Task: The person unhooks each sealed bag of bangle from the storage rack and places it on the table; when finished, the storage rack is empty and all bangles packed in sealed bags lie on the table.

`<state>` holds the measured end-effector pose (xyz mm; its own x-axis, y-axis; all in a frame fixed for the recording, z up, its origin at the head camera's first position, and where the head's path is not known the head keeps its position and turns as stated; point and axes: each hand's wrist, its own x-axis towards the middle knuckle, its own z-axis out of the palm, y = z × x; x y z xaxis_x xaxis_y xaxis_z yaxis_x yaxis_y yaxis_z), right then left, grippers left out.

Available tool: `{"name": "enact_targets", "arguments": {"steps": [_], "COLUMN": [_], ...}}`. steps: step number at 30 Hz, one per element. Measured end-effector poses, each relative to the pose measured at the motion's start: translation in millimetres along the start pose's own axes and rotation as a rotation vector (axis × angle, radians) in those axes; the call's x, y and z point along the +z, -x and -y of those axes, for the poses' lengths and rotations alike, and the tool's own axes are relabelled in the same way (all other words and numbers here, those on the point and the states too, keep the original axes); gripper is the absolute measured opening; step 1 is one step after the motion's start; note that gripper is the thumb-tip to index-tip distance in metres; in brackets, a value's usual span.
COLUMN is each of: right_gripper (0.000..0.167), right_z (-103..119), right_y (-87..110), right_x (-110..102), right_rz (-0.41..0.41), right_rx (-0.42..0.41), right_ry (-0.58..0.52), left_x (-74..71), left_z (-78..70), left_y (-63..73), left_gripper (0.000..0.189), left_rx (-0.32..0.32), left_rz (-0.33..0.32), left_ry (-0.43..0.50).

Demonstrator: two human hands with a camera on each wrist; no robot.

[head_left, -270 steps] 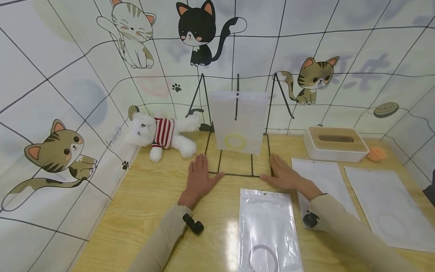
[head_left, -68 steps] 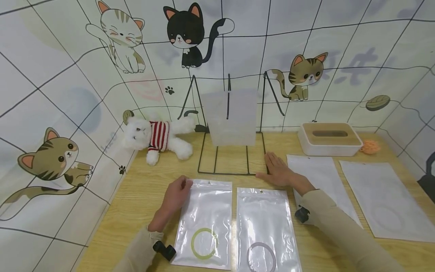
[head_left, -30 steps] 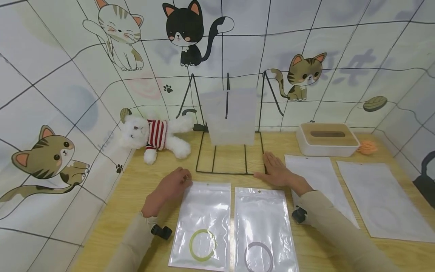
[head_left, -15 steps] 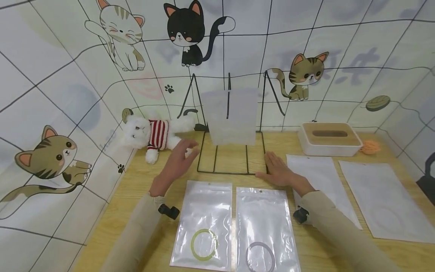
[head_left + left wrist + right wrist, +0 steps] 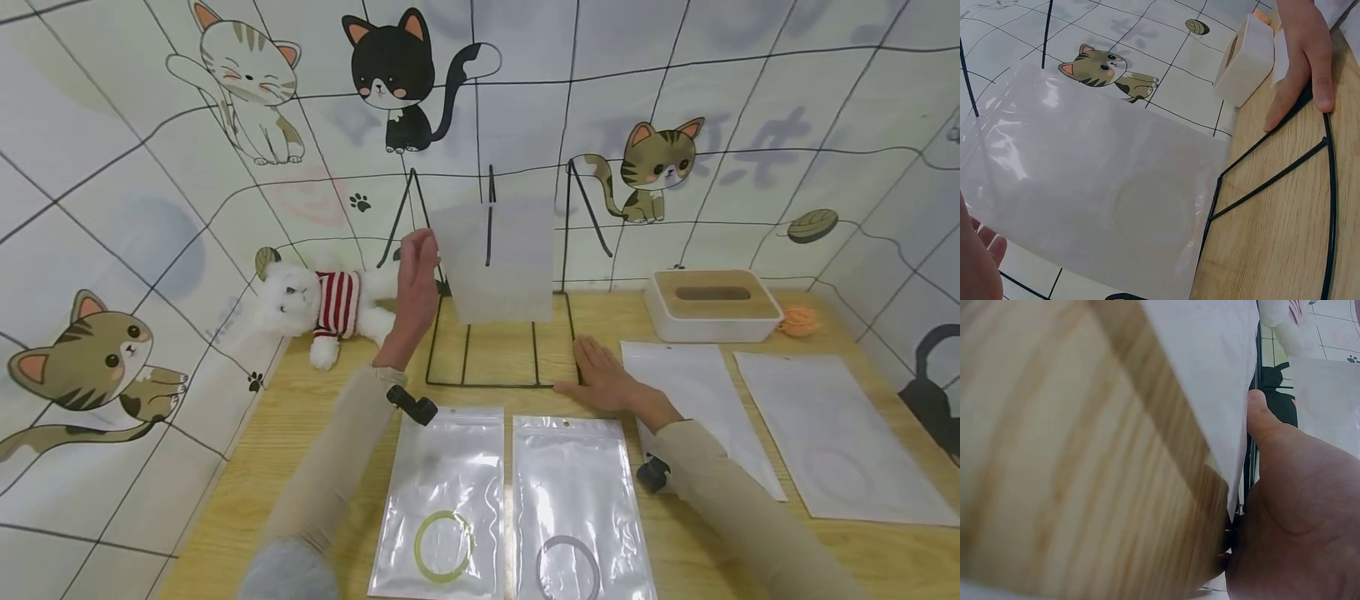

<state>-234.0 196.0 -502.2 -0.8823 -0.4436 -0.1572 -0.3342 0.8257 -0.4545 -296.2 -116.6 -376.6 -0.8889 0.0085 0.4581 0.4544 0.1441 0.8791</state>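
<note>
A black wire display rack (image 5: 480, 385) stands on the wooden table against the wall, with a frosted zip bag (image 5: 498, 267) hanging from its hook. The left hand (image 5: 417, 283) is raised at the hanging bag's left edge, fingers fairly straight and pointing up. In the left wrist view its fingertips (image 5: 985, 240) show just beside the bag's edge, and a faint ring shape shows through the bag. The right hand (image 5: 603, 377) rests on the right front corner of the rack's base, fingers extended. In front lie two silvery bags, one with a yellow-green ring (image 5: 444, 546), one with a pale purple ring (image 5: 567, 567).
A white plush bear (image 5: 339, 304) in a striped shirt lies left of the rack. At the right are two white bags (image 5: 701, 392) lying flat, a tissue box (image 5: 712, 321) with a wooden lid, and an orange ball of yarn (image 5: 799, 321).
A bag with a yellow-green ring has come off the rack and lies on the table. The left hand has let go of it and risen to the hanging bag. The right hand stays put.
</note>
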Motion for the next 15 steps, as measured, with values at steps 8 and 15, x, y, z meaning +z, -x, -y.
{"name": "enact_targets", "arguments": {"steps": [8,15], "right_gripper": [0.098,0.098], "right_z": [0.2,1.0], "right_y": [-2.0,1.7], "right_x": [1.7,0.7], "right_rz": [0.000,-0.025], "right_rx": [-0.014,-0.015], "right_ry": [-0.006,-0.020], "left_x": [20.0,31.7], "left_z": [-8.0,-31.1], "left_y": [-16.5,-13.7], "left_gripper": [0.045,0.025], "left_rx": [-0.004,-0.014], "left_rz": [-0.028,-0.110], "left_ry": [0.096,0.132]}}
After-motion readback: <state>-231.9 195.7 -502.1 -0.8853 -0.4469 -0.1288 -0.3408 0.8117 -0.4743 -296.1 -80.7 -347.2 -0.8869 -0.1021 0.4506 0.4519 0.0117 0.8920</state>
